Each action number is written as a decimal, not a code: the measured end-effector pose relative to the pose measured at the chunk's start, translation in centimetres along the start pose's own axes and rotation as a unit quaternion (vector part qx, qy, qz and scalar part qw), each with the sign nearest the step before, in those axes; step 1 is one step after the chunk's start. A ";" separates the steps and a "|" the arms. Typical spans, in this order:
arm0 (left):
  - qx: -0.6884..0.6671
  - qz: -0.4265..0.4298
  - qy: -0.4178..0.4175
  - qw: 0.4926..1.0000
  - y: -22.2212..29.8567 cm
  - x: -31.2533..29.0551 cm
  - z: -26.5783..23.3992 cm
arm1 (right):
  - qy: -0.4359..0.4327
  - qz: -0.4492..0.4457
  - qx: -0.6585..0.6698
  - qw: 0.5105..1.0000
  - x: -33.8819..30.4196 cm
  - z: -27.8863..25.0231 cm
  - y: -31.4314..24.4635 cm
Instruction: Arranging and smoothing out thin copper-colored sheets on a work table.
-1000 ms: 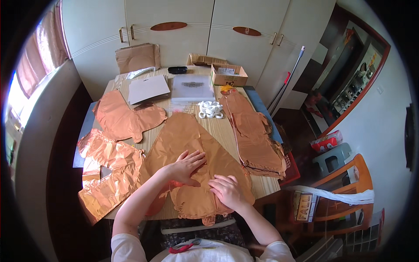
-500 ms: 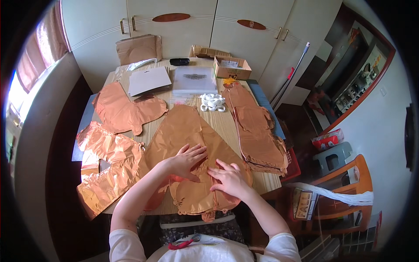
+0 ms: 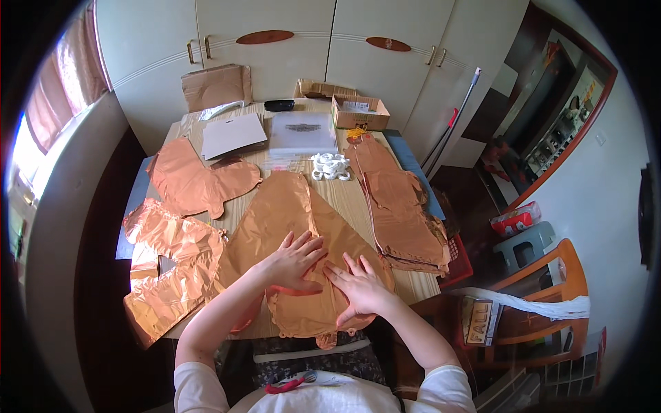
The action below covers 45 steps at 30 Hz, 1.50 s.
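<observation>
The left hand point(image 3: 292, 267) and right hand point(image 3: 361, 290) rest palm-down on the copper foil point(image 3: 284, 210), fingers spread wide

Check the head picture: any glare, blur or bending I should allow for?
Head view: the window is blown out white; the crumpled foil piece glares in patches; the left wall bends near the black rim; the left hand and right hand look fairly sharp on the foil sheet.

A table point(image 3: 348, 197) bears copper foils point(image 3: 275, 213) and, seemingly, white rolls point(image 3: 330, 166).
</observation>
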<state>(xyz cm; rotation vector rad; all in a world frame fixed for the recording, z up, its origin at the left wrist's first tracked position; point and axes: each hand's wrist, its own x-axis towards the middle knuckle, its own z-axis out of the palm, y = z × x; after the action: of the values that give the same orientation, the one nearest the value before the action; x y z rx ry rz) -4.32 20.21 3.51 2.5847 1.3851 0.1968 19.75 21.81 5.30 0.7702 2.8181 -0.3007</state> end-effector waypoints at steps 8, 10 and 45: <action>0.047 0.006 0.037 0.998 0.4 0.0 1.0 | 0.051 -0.055 0.033 0.997 -1.0 1.3 1.0; 0.030 0.001 0.032 0.999 0.4 0.0 1.2 | 0.133 -0.012 0.072 0.988 -2.4 3.2 1.4; 0.008 0.000 0.016 1.000 0.0 0.0 1.1 | 0.400 0.146 0.432 0.795 -7.7 7.0 -7.2</action>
<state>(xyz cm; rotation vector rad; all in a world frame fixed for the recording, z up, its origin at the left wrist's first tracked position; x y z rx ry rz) -4.08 20.12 2.42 2.6060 1.4018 0.2286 23.49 10.34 1.54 1.8620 3.1004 -1.6140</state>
